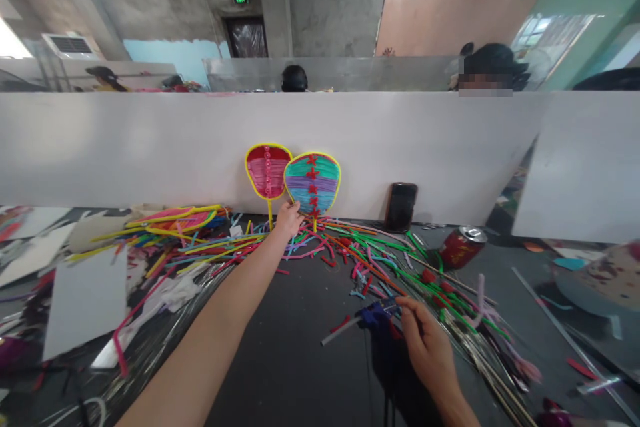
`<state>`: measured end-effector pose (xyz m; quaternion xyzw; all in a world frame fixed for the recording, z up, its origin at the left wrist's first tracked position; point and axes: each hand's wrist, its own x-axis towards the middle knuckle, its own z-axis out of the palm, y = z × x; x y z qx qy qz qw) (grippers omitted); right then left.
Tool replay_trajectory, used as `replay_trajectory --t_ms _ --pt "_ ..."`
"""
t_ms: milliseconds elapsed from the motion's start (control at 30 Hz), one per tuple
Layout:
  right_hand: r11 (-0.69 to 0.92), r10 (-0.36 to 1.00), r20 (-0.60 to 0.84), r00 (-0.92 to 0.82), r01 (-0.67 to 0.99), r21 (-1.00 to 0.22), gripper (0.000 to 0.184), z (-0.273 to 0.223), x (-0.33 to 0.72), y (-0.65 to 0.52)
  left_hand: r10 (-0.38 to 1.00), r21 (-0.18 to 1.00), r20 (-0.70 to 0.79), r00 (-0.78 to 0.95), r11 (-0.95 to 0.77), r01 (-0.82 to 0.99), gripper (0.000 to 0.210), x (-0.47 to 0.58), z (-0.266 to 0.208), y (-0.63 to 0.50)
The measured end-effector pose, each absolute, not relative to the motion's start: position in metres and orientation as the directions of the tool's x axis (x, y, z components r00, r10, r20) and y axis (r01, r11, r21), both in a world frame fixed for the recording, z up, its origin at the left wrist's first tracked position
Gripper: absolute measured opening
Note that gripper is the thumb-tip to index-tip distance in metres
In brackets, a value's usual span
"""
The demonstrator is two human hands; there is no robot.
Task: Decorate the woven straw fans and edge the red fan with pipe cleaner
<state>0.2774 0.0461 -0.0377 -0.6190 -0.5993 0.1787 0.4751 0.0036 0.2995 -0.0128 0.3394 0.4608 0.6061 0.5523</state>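
Note:
My left hand (290, 219) reaches far forward, its fingers closed at the lower left edge of a hand fan (326, 184) with green, purple and blue bands, red crosses down the middle and a yellow rim. A second fan (256, 177), red and pink with a row of pink beads, leans upright against the white partition just behind it. Near the table's front, my right hand (427, 337) has its fingertips closed on one end of a blue glue gun (373, 315). A translucent glue stick (341, 332) juts from the gun towards the left.
Pipe cleaners (395, 260) in many colours lie scattered along the partition (150, 147). A dark phone (401, 207) leans there, beside a red can (463, 247). White card (85, 300) lies left; a spotted container (607, 277) stands right. Other people's heads show beyond the partition.

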Motion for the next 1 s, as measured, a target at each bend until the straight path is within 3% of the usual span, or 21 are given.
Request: replay_trajectory --t_ms 467,600,767,833,1000 --pt "0.157 0.912 0.339 0.233 0.564 -0.811 0.031 -0.041 0.280 0.046 0.979 0.961 -0.165 -0.120 0.132 -0.243 0.031 -0.016 0.003 0.256" --pt "0.157 0.890 0.352 0.289 0.530 -0.834 0.034 -0.038 0.282 0.047 0.986 0.972 -0.164 -0.025 0.157 -0.178 0.035 -0.009 0.005 0.210" --pt "0.092 0.848 0.295 0.441 0.424 -0.901 0.040 -0.037 0.286 0.048 0.978 0.990 -0.138 0.155 0.141 -0.006 0.062 0.005 0.001 0.135" --pt "0.073 0.823 0.274 0.497 0.387 -0.919 0.041 -0.036 0.289 0.047 0.966 0.983 -0.111 0.236 0.072 0.168 0.067 0.008 0.000 0.109" --pt "0.091 0.785 0.279 0.553 0.343 -0.935 0.039 -0.038 0.293 0.046 0.964 0.877 -0.064 0.259 -0.069 0.476 0.055 0.005 -0.007 0.064"
